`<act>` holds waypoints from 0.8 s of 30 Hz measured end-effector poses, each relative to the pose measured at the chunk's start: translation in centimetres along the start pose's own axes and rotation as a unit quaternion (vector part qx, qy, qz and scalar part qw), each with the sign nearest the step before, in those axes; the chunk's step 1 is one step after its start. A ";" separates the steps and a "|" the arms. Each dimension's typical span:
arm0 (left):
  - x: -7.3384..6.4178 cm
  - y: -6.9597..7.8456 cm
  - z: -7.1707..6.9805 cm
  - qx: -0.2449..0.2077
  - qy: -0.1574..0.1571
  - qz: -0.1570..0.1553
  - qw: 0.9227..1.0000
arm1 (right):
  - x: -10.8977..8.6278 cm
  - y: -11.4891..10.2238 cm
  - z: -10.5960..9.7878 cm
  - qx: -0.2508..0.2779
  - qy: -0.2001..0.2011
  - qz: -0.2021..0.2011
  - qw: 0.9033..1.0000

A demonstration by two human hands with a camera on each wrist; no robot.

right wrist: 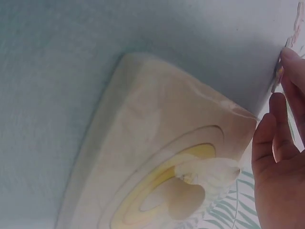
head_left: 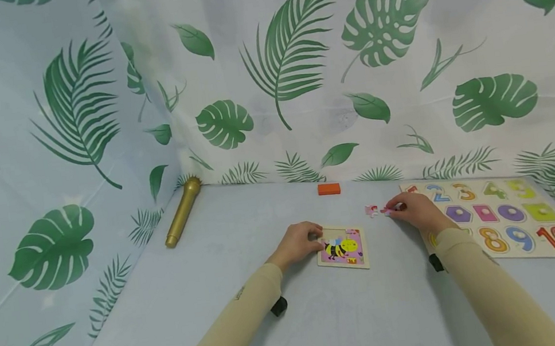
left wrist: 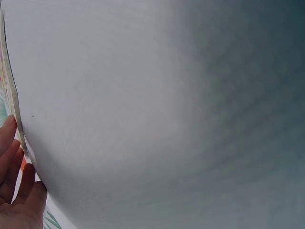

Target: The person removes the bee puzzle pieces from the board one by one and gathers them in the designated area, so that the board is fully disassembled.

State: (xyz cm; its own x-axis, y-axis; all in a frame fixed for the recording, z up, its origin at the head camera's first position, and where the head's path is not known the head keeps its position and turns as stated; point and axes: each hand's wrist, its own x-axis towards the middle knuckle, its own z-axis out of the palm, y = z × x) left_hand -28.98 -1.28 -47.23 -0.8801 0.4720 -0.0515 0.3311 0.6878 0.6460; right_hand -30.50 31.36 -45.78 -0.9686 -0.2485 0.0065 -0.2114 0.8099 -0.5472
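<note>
A small square bee jigsaw puzzle (head_left: 341,247) in a light wooden frame lies on the table, with some of its pieces in place. My left hand (head_left: 298,244) holds its left edge, thumb at the side and fingers by the upper left corner. In the left wrist view the thumb and fingertips meet the frame's edge (left wrist: 10,90). Right of the puzzle, my right hand (head_left: 414,211) pinches a pink jigsaw piece (head_left: 385,211) between thumb and fingers. Another pink jigsaw piece (head_left: 371,210) lies just left of it on the table.
A wooden number and shape board (head_left: 518,250) lies at the right, partly under my right forearm in the head view. An orange block (head_left: 328,189) sits near the back edge. A gold microphone-shaped object (head_left: 183,212) lies at the back left. Leaf-patterned cloth (head_left: 266,82) hangs behind.
</note>
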 end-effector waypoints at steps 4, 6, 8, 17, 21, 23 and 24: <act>0.0 0.0 0.0 -0.003 0.000 -0.003 1.000 | 0.1 0.2 0.2 -0.001 0.003 -0.002 1.000; 0.0 0.0 0.0 -0.002 0.000 -0.003 1.000 | 0.1 0.2 0.3 -0.004 0.003 -0.004 1.000; 0.0 0.0 0.0 0.000 0.000 -0.001 1.000 | 0.2 0.2 0.3 -0.005 0.005 -0.007 1.000; -0.1 0.2 -0.1 0.000 0.000 -0.001 1.000 | 0.4 0.3 0.4 -0.005 0.005 -0.013 1.000; 0.0 0.1 -0.1 -0.001 -0.001 -0.001 1.000 | 0.5 0.3 0.5 -0.006 0.004 -0.014 1.000; 0.0 0.1 0.0 0.000 0.000 0.000 1.000 | 0.5 0.3 0.5 -0.007 0.007 -0.013 1.000; 0.0 0.0 0.0 -0.001 -0.001 0.001 1.000 | 0.5 0.3 0.6 -0.007 0.008 -0.014 1.000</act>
State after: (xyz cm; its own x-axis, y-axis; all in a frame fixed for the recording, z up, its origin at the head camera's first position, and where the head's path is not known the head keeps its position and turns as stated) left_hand -28.96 -1.27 -47.18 -0.8786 0.4748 -0.0508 0.3332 0.6859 0.6469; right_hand -30.95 31.21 -46.42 -0.9641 -0.2631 0.0350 -0.2404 0.8095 -0.5356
